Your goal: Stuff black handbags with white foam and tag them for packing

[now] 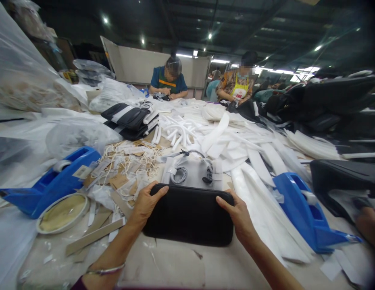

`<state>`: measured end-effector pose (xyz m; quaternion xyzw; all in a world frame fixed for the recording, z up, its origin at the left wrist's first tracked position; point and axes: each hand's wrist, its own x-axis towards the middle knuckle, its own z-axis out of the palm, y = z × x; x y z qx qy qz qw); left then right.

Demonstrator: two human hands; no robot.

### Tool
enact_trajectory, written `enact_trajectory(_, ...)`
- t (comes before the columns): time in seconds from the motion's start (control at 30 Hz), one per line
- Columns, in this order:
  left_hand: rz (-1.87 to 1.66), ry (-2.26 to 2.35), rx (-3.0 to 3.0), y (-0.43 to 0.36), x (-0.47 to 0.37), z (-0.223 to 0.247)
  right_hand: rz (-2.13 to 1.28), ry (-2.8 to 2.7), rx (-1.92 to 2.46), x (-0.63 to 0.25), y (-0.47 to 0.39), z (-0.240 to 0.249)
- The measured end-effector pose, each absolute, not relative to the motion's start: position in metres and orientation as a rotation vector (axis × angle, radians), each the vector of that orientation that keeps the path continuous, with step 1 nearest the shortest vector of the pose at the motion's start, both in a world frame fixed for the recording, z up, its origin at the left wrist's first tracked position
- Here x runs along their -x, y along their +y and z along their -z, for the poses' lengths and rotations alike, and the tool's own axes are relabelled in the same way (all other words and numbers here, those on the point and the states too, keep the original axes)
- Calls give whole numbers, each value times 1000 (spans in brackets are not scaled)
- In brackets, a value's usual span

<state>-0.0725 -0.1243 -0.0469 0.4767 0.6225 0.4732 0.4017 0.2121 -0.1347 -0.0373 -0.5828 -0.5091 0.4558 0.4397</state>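
A flat black rectangular bag (190,215) with rounded corners is held up in front of me, its broad face toward the camera. My left hand (148,201) grips its upper left corner, thumb on the near face. At the upper right corner my right hand (236,209) pinches it the same way, thumb in front. The other fingers are hidden behind the bag. Just beyond its top edge lies a pale wrapped panel (192,172) bearing coiled straps in clear plastic, with its lower part covered by the bag.
Blue tape dispensers stand at left (66,177) and right (308,213). Tags with strings (127,161) and a round dish (63,213) lie at left. White foam strips (217,137) and stacked black bags (127,119) fill the back. Two people work across the table; another hand (369,225) shows at right.
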Motion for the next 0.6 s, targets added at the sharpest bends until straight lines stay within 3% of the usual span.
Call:
enact_trajectory(0.17,-1085,1747,-1542,-120,73,46,-973,-1313,1608,-216,-124,49)
enact_trajectory(0.3,-1036,2052,-2184,-127,51,37,-942,-1330,1677,-215,-119,52)
enact_trajectory(0.4,-825,1643,-2769,-131,29,38,-981,-1344,1646,-216,-119,50)
enact_trajectory(0.5,-674,1355,-2977,-129,16,43,-998,-1435,1657,-218,-117,44)
enact_trajectory(0.6,-598,1276,-3025,-122,16,47,-738,-1515,1681,-214,-106,30)
